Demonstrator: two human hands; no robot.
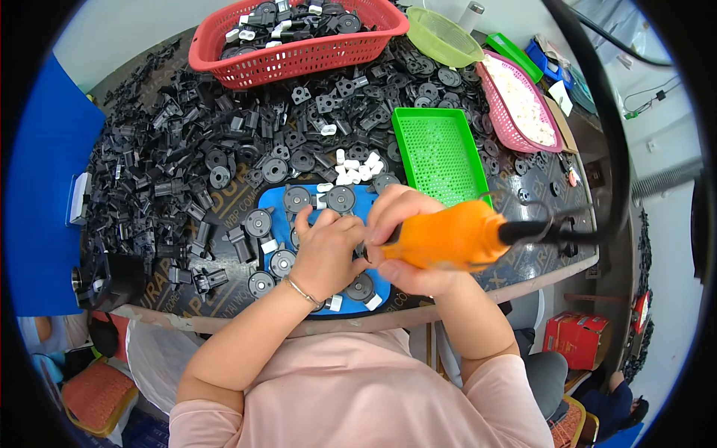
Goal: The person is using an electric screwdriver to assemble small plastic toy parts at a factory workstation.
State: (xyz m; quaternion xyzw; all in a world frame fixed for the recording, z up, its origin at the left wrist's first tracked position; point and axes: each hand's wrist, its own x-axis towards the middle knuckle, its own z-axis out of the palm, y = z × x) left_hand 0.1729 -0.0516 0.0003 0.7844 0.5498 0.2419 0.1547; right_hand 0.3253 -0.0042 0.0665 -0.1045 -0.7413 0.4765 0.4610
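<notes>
My right hand (407, 246) grips an orange power screwdriver (448, 235) whose black cable runs off to the right. Its tip points left toward my left hand (325, 250), which presses down on a part on the blue fixture plate (272, 198). Several round black plastic discs (340, 198) sit in the plate's seats. Small white clips (356, 170) lie in a cluster just beyond the plate. What my left fingers hold is hidden beneath them.
A big heap of black plastic parts (179, 149) covers the round table. At the back stand a red basket (299, 52) of parts and a lime bowl (442, 36). A green tray (439, 153) and a pink basket (519, 104) of white pieces lie right.
</notes>
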